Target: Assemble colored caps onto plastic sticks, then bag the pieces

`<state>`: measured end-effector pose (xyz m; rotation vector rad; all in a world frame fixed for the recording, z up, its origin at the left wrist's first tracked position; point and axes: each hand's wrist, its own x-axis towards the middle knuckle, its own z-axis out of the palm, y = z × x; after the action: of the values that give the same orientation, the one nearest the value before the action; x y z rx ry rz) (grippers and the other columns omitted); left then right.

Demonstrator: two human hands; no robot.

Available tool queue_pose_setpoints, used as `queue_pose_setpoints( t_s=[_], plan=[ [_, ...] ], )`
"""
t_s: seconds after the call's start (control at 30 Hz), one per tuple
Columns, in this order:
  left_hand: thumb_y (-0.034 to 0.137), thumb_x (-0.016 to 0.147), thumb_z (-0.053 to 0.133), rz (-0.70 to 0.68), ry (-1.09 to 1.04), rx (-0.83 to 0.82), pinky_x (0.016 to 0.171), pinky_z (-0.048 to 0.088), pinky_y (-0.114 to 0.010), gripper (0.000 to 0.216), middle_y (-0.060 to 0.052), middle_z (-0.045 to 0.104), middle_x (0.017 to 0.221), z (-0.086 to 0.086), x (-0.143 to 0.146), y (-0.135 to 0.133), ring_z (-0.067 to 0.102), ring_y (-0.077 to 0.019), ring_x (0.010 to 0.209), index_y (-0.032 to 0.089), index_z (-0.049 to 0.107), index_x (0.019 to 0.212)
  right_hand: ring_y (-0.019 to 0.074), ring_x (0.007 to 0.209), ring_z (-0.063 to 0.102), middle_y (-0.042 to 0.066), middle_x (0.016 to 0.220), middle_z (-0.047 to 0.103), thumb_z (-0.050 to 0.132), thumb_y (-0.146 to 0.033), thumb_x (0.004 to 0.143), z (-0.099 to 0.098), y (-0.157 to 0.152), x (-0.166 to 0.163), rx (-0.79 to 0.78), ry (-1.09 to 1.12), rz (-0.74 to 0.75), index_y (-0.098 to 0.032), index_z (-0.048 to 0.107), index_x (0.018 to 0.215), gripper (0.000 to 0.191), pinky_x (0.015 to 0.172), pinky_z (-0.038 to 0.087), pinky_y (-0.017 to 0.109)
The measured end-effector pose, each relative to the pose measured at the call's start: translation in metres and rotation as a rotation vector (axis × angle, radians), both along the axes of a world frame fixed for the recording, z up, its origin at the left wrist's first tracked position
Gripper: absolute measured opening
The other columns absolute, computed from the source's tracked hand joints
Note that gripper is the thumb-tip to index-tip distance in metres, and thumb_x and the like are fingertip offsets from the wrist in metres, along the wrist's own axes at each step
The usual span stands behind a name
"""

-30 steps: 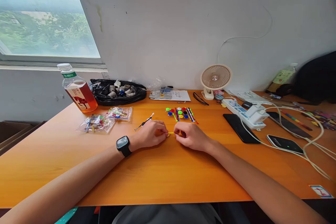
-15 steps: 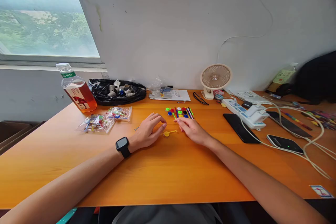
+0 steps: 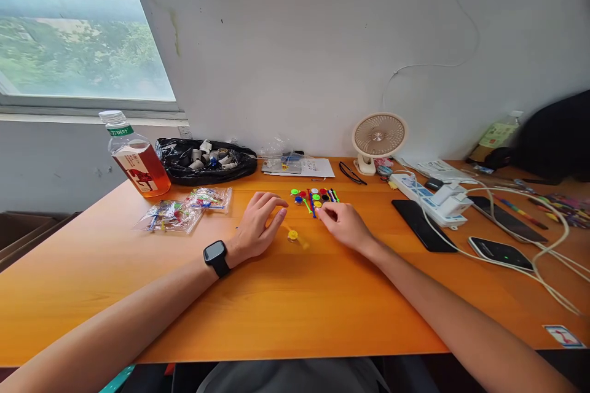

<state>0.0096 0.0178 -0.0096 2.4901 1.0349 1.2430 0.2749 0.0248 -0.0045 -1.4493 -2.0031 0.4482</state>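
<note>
A small yellow disc with a thin stem (image 3: 293, 235) lies on the orange desk (image 3: 295, 307) between my hands, blurred as if moving. My left hand (image 3: 259, 222), with a black watch on the wrist, rests just left of it, fingers stretched out and holding nothing. My right hand (image 3: 345, 225) is to its right with fingers curled. Its tips pinch together at the near edge of a cluster of coloured discs and sticks (image 3: 316, 196). What they pinch is hidden.
Two clear bags of coloured pieces (image 3: 184, 209), a tea bottle (image 3: 136, 159) and a black bag of parts (image 3: 205, 161) stand at the left. A small fan (image 3: 378, 138), a power strip (image 3: 433, 193), phones (image 3: 421, 216) and cables (image 3: 530, 221) fill the right side.
Both hands let go of the yellow piece, which now lies loose and blurred on the desk. My right hand moved back to the coloured cluster and my left hand opened.
</note>
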Motion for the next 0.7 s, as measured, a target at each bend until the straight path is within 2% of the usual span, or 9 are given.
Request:
queue_pose_setpoints(
  t_s=[0.07,0.1,0.17,0.23,0.4,0.5,0.6,0.7],
  plan=[
    [0.031,0.111,0.045,-0.001,0.003,0.002,0.103,0.047,-0.043,0.021,-0.009,0.066,0.115,0.0004,0.0001,-0.0003,0.056,-0.0263,0.112,0.022,0.063,0.115,0.0149,0.058,0.050,-0.001,0.064,0.060,0.059,-0.039,0.098,-0.0039,-0.0004,0.0009,0.013,-0.168,0.001,-0.021,0.073,0.090,0.024,0.058,0.028,0.028],
    [0.032,0.111,0.045,-0.003,0.005,0.002,0.103,0.047,-0.044,0.021,-0.009,0.066,0.115,0.0006,0.0002,-0.0004,0.056,-0.0265,0.112,0.022,0.063,0.115,0.0153,0.059,0.052,-0.001,0.066,0.062,0.060,-0.036,0.098,-0.0051,-0.0010,0.0010,0.006,-0.225,0.003,-0.022,0.076,0.102,0.021,0.058,0.028,0.028],
    [0.033,0.111,0.045,-0.005,0.008,0.002,0.103,0.047,-0.044,0.021,-0.009,0.067,0.114,0.0010,0.0003,-0.0006,0.056,-0.0268,0.111,0.022,0.063,0.115,0.0162,0.062,0.056,0.000,0.070,0.066,0.061,-0.034,0.098,-0.0057,-0.0026,0.0008,-0.004,-0.292,0.010,-0.024,0.076,0.117,0.026,0.059,0.029,0.028],
    [0.033,0.111,0.044,-0.008,0.010,0.002,0.103,0.047,-0.045,0.022,-0.009,0.067,0.113,0.0010,0.0003,-0.0005,0.057,-0.0269,0.110,0.022,0.063,0.114,0.0171,0.065,0.059,0.001,0.073,0.069,0.061,-0.034,0.099,-0.0044,-0.0041,0.0004,0.001,-0.321,0.017,-0.024,0.077,0.119,0.028,0.060,0.030,0.028],
    [0.033,0.112,0.043,-0.017,0.016,-0.001,0.101,0.048,-0.044,0.023,-0.009,0.068,0.111,0.0001,0.0000,0.0002,0.057,-0.0266,0.109,0.022,0.063,0.113,0.0172,0.066,0.060,0.002,0.074,0.072,0.062,-0.036,0.098,0.0006,-0.0059,-0.0011,0.009,-0.293,0.022,-0.024,0.080,0.095,0.022,0.061,0.032,0.028],
    [0.033,0.112,0.044,-0.018,0.018,0.001,0.100,0.048,-0.044,0.022,-0.009,0.068,0.111,-0.0004,0.0000,0.0005,0.057,-0.0265,0.108,0.022,0.063,0.113,0.0174,0.065,0.061,0.001,0.074,0.072,0.062,-0.034,0.099,0.0005,-0.0052,-0.0009,0.007,-0.296,-0.010,-0.025,0.080,0.111,0.023,0.061,0.032,0.028],
    [0.032,0.112,0.044,-0.024,0.018,0.000,0.100,0.048,-0.043,0.022,-0.008,0.068,0.110,-0.0007,-0.0001,0.0007,0.057,-0.0261,0.107,0.022,0.063,0.113,0.0197,0.073,0.066,0.005,0.086,0.078,0.058,-0.030,0.101,-0.0021,-0.0035,0.0014,0.000,-0.347,-0.005,-0.024,0.075,0.129,0.034,0.065,0.035,0.029],
    [0.033,0.112,0.044,-0.029,0.017,-0.003,0.100,0.048,-0.043,0.022,-0.008,0.068,0.110,-0.0006,-0.0001,0.0007,0.057,-0.0260,0.107,0.022,0.063,0.113,0.0225,0.084,0.070,0.008,0.102,0.081,0.055,-0.028,0.102,-0.0045,-0.0018,0.0040,0.004,-0.374,0.011,-0.024,0.075,0.130,0.034,0.069,0.038,0.030]
  ],
)
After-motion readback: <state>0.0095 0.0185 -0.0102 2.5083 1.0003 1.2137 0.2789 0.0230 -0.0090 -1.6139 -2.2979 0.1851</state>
